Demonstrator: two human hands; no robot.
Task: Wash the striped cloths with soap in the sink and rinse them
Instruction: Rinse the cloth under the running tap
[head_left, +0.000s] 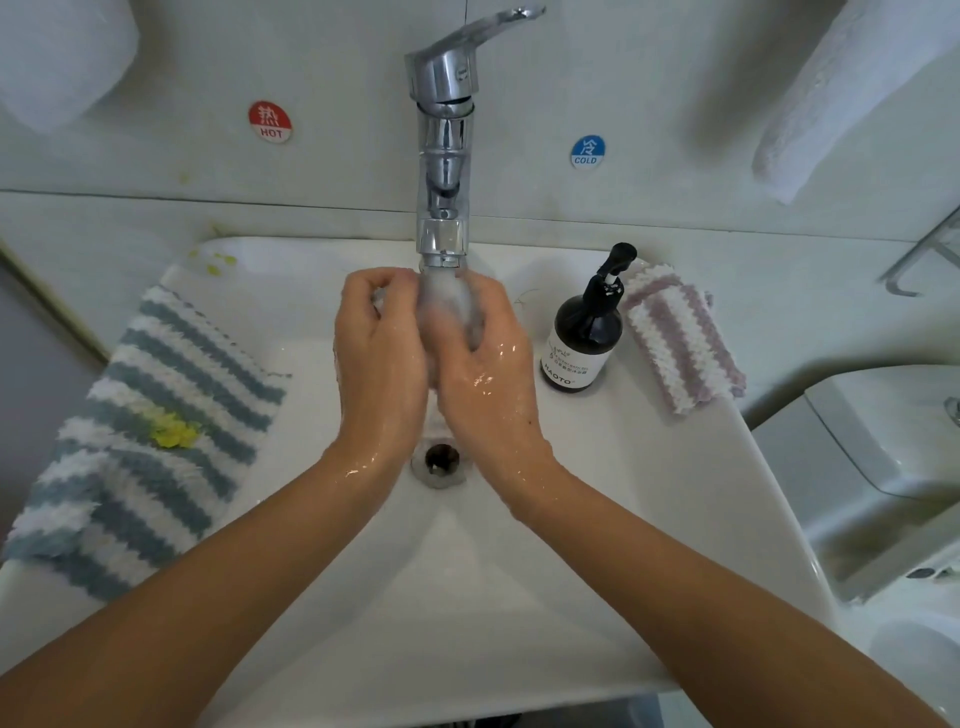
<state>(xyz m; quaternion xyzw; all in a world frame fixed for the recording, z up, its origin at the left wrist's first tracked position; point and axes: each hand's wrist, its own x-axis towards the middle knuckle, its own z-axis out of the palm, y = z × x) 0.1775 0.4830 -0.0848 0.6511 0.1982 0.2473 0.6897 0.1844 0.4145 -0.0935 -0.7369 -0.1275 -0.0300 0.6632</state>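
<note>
My left hand (382, 358) and my right hand (488, 374) are wet and pressed together under the running chrome faucet (442, 156), fingers curled inward. A pale, foamy mass shows between them where the stream lands; I cannot tell whether it is cloth, lather or only water. A blue-and-white striped cloth (156, 431) with a yellow stain lies over the sink's left rim. On the right rim a folded pink-and-white striped cloth (680, 338) lies beside a dark pump bottle of soap (584, 338).
The white sink basin (467, 571) has an open drain (441, 460) just below my hands. Yellow smears mark the back left rim. Hot and cold stickers sit on the wall. A white towel (841, 98) hangs at upper right, a toilet at far right.
</note>
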